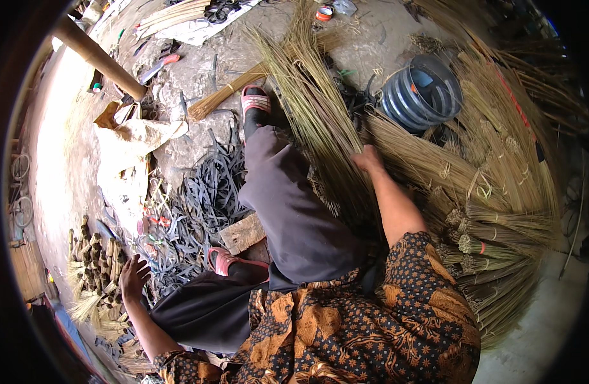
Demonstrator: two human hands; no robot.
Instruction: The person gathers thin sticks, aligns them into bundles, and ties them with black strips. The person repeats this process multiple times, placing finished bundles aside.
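A long sheaf of greenish-brown grass stalks (pixel 314 109) lies slantwise beside my outstretched leg. My right hand (pixel 369 158) is closed at the sheaf's right edge, fingers curled round some of the stalks; the fingertips are hidden. Off to the left, my left hand (pixel 135 279) is raised with its fingers apart and nothing in it. Nearest to that hand are a stack of short tied brush bundles (pixel 96 272) and a heap of flat black strips (pixel 208 198). A tied tan bundle (pixel 227 95) lies partly under the far part of the sheaf.
More tied stalk bundles (pixel 499 237) are piled at the right, around a ribbed clear tub (pixel 421 95). A wooden block (pixel 241 234) sits between my sandalled feet. A red-handled knife (pixel 159 67), a bamboo pole (pixel 102 57) and an open sack (pixel 131 137) are at the far left.
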